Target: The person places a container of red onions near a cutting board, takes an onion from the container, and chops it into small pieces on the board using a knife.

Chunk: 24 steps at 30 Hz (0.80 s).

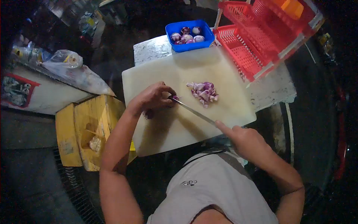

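Observation:
My right hand [248, 142] is wrapped round the handle of a long knife [197, 113], its index finger stretched along the top of the blade. The blade's far end rests at a small piece of red onion [174, 98]. Bent fingers of my left hand [156, 98] press that piece against the white cutting board [212, 67]. Another red onion piece [148, 114] lies by my left wrist, partly hidden. To the right of the blade tip sits a pile of chopped red onion [203, 92].
Beyond the board stands a blue container [171, 28] with several peeled red onions. Red plastic baskets [238, 44] rise at the board's right far corner. On the left are a yellow wooden box [100, 112] and a plastic bag [87, 76] on a white chest.

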Tool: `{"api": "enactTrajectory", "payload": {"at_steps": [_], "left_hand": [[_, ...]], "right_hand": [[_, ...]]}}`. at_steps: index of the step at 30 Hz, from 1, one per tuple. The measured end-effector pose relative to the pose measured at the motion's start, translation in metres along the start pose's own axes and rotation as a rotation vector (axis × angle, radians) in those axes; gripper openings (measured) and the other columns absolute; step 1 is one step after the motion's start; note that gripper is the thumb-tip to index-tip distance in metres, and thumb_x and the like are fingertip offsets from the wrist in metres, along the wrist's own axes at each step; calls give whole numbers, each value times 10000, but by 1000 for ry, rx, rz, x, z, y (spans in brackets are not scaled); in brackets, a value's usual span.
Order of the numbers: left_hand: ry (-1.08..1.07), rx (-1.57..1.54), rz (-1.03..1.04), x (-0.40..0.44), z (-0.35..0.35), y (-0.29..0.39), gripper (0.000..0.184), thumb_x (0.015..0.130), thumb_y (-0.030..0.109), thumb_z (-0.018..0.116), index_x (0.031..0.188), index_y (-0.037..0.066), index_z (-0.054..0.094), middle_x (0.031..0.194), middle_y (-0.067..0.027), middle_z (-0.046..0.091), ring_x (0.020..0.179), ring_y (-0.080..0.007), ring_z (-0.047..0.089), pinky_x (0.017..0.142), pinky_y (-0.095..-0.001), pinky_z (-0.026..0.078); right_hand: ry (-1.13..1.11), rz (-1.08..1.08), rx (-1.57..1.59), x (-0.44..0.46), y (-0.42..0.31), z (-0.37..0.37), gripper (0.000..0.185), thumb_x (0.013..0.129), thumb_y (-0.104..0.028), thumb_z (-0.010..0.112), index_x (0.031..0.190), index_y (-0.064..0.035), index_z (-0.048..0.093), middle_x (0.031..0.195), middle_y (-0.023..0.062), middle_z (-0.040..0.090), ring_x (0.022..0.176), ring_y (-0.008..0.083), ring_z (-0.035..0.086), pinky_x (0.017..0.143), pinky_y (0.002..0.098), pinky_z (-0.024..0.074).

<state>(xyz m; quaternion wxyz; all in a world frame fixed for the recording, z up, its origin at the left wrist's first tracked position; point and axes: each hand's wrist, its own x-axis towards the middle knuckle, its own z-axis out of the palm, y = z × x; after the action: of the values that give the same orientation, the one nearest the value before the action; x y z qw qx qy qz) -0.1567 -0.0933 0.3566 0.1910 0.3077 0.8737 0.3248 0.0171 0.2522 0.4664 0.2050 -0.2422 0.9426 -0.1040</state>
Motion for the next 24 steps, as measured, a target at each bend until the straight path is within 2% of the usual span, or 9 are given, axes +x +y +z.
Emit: {"api": "enactTrajectory", "payload": {"at_steps": [4,10,13,19,24], "left_hand": [[23,29,-56,-6,2,3,398,781,256,870,1150,169,751,1011,-130,611,936,-288,616,855,-390,504],[40,89,40,-2,4,-6,399,790,263,873,1157,174,745,989,-119,603,894,-269,607,823,-386,512],[29,50,82,-6,2,-5,418,783,255,882,1168,177,740,1007,-113,594,875,-260,603,804,-382,519],[27,37,-41,-5,5,4,435,762,160,874,1175,169,736,1044,-112,591,924,-257,621,813,-351,529],[37,100,39,-7,3,1,429,770,165,848,1183,162,733,1053,-144,618,979,-319,629,887,-394,527]], "right_hand": [[-75,45,-45,2,-12,-5,779,869,-28,589,1580,-236,350,860,186,628,713,401,677,642,512,559],[0,0,-44,16,-5,19,777,865,-6,583,1575,-229,359,852,181,625,702,398,675,634,510,555],[-34,26,-40,12,-7,4,778,861,1,580,1573,-228,364,846,179,621,703,395,676,631,504,555],[22,-25,-43,-4,-7,3,784,855,-8,588,1573,-232,365,839,169,621,699,388,676,623,501,553],[-1,-13,-89,-3,-13,1,780,856,-19,596,1571,-229,365,839,163,624,694,384,677,618,500,554]]}}
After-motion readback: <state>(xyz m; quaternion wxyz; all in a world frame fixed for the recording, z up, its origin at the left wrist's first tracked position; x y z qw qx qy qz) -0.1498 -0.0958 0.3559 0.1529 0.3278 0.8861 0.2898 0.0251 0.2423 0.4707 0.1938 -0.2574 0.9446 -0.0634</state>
